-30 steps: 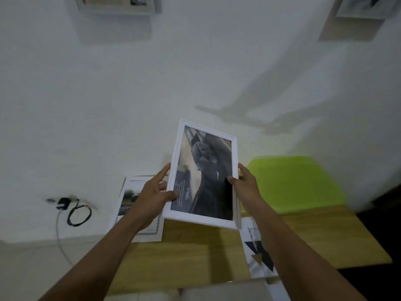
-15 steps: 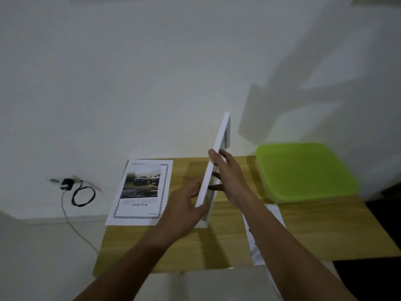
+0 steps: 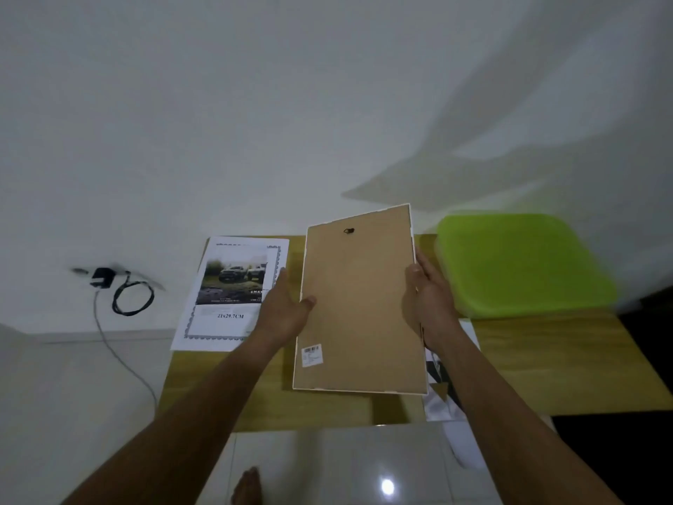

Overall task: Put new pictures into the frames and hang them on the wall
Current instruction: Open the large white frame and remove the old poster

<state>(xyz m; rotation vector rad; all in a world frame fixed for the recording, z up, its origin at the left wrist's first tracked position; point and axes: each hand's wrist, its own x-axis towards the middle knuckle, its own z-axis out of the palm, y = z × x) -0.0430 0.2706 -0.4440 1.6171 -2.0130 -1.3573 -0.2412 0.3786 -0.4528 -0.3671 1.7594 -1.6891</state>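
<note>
**Picture frame** [image 3: 358, 300]: white rim, held above the tabletop [image 3: 546, 359] with its brown backing board turned to the camera and the picture side out of view. It is upright and leans slightly to the right. A small dark hanger hook [image 3: 349, 231] sits near the top edge, and a barcode sticker [image 3: 312, 353] is at the lower left.

**Left hand** [image 3: 282, 311]: grips the frame's left edge. The thumb presses on the backing board and the fingers [image 3: 281, 277] lie fairly straight and together along the far side.

**Right hand** [image 3: 429, 304]: grips the right edge. The thumb is on the board and the fingers wrap behind the frame, mostly hidden.

**Printed sheet** [image 3: 225, 293]: lies flat on the tabletop's left end, just beside the left hand. It has an ornamental border, a photo of off-road vehicles and the caption "21x29.7CM".

**Second print** [image 3: 442, 388]: dark and gold triangles on white. It lies under the frame's lower right corner and hangs over the near tabletop edge.

**Green plastic tray** [image 3: 520, 264]: on the tabletop's far right, by the wall.

**Charger plug** [image 3: 103, 278]: on the wall at left, with a looped cable.

**Foot** [image 3: 247, 486]: on the glossy tiled floor, bottom edge.
</note>
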